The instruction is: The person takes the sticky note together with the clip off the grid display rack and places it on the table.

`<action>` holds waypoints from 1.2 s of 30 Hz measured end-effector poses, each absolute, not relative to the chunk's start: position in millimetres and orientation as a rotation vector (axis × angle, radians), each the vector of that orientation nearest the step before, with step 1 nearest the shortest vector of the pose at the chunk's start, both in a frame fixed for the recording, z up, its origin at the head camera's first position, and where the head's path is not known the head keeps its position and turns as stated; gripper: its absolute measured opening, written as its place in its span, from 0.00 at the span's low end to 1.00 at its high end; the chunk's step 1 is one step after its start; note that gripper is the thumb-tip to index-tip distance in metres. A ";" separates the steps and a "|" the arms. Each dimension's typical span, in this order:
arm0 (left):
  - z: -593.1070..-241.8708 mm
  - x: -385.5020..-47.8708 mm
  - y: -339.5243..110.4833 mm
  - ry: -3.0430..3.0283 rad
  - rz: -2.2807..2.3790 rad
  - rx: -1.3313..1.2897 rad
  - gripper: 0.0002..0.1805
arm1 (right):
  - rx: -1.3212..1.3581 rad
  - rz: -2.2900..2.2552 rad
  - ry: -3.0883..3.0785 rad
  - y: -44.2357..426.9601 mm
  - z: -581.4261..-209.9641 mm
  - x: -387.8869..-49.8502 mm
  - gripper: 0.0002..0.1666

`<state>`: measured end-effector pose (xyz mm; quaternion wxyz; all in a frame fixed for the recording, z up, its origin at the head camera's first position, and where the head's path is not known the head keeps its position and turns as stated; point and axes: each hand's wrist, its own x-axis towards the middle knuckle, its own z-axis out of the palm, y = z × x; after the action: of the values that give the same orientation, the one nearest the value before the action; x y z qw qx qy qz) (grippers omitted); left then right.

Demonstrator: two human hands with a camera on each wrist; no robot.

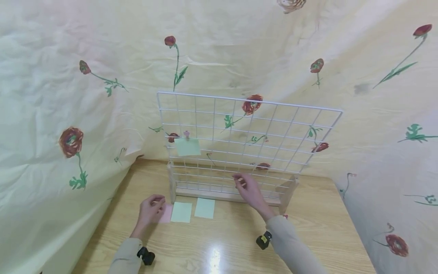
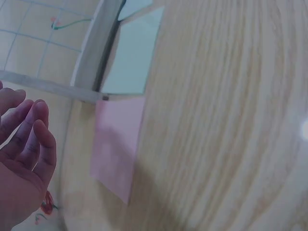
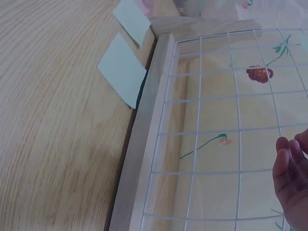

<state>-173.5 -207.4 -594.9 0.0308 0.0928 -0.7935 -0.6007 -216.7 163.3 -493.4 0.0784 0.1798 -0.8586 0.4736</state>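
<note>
My left hand [image 1: 149, 210] is beside the pink paper square [image 1: 166, 214] on the table, its fingers loosely bent. In the left wrist view nothing shows between those fingers. To the right of the pink square lie two pale green paper squares, a nearer-left one [image 1: 181, 212] and another [image 1: 205, 208]. My right hand [image 1: 251, 192] is raised at the lower part of the white wire grid [image 1: 249, 101], fingers loosely bent with nothing visible in them. Part of it is cut off in the right wrist view. A pale green square [image 1: 188, 148] hangs on the grid under a small pink clip [image 1: 186, 134].
Wooden feet, such as the right one [image 1: 289, 193], and a wooden bar [image 1: 219, 195] carry the grid on the wood-grain table [image 1: 191, 247]. Floral cloth [image 1: 130, 49] surrounds the back and sides. A small reddish object [image 1: 285, 216] lies by my right sleeve.
</note>
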 end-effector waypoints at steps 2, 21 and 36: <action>-592.7 -174.7 -205.8 -2.432 -1.852 0.245 0.08 | 0.548 1.427 -2.569 160.6 -491.9 -216.6 0.13; -563.7 -189.2 -188.0 -2.436 -1.792 0.037 0.09 | 0.601 1.377 -2.554 143.8 -472.9 -222.0 0.14; -525.3 -202.1 -174.5 -2.399 -1.880 -0.062 0.11 | 0.677 1.309 -2.557 129.5 -451.4 -226.3 0.14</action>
<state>-202.1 -174.5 -525.3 0.0465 -0.0204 -0.7860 -0.6162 -226.3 129.5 -451.4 0.0951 0.2285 -0.8624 0.4416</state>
